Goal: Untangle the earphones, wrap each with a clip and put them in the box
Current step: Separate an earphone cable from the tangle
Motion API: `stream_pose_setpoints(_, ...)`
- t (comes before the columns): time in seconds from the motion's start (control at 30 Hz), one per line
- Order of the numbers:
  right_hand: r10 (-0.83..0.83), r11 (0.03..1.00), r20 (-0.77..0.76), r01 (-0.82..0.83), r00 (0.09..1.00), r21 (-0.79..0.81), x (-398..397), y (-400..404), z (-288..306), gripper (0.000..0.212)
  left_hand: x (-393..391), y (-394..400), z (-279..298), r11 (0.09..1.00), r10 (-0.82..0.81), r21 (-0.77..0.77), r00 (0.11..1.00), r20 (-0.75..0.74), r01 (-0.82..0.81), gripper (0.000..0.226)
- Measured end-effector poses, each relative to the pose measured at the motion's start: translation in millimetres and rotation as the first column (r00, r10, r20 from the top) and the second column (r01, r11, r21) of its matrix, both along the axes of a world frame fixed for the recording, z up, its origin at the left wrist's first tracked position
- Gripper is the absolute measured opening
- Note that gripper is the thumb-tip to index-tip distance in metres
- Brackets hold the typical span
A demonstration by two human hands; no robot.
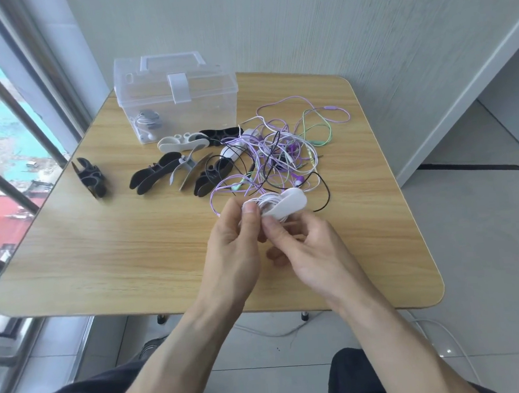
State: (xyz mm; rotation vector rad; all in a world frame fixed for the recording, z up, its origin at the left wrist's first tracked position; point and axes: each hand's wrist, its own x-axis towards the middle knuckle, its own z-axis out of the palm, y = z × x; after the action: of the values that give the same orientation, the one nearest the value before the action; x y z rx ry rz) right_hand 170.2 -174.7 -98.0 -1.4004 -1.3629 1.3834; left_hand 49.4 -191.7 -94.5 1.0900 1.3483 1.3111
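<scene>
A white clip [287, 204] wound with white earphone cord [265, 202] is pinched between the left hand [234, 246] and the right hand [308, 252], just in front of the tangle of purple, green, black and white earphones [282, 149] on the wooden table [99, 259]. Behind and left of that tangle, one clear box [175, 96] is seen, latched, with one wrapped earphone [148, 123] inside. Left of the tangle, loose clips [154, 174] are counted: about four black, one grey, two white, some overlapping.
</scene>
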Motion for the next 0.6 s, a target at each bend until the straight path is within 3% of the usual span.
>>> stream_pose_setpoints(0.07,-0.049,0.999,-0.139,0.049,0.989,0.0,-2.1,0.0,-3.7,0.035,1.3,-1.7,3.1,1.0,-0.005,-0.013,0.998,0.057,0.006,0.028)
stream_pose_setpoints(0.13,-0.042,0.994,-0.184,0.059,0.982,0.088,-3.4,-1.1,-5.4,0.026,2.0,-1.8,5.6,0.999,-0.044,-0.01,0.997,0.065,0.045,0.025)
stream_pose_setpoints(0.2,-0.042,0.99,-0.216,0.07,0.975,0.124,-3.5,-2.8,-8.8,0.021,1.9,1.0,4.1,0.998,-0.064,0.009,0.998,-0.013,0.064,0.025)
stream_pose_setpoints(0.3,-0.066,0.982,-0.219,0.103,0.973,0.161,-2.8,-1.2,-11.6,0.019,-3.7,6.0,-4.3,0.999,-0.007,0.039,0.965,-0.261,0.018,0.021)
stream_pose_setpoints(0.4,-0.047,0.975,-0.164,0.081,0.985,0.205,0.5,3.7,-12.1,0.015,-7.1,5.3,-1.7,0.999,-0.022,0.015,0.947,-0.32,0.028,0.017)
stream_pose_setpoints(0.6,-0.048,0.977,-0.192,0.086,0.98,0.194,-0.1,5.2,-15.2,0.017,-15.4,6.1,-3.5,0.998,-0.061,-0.024,0.896,-0.441,0.056,0.015)
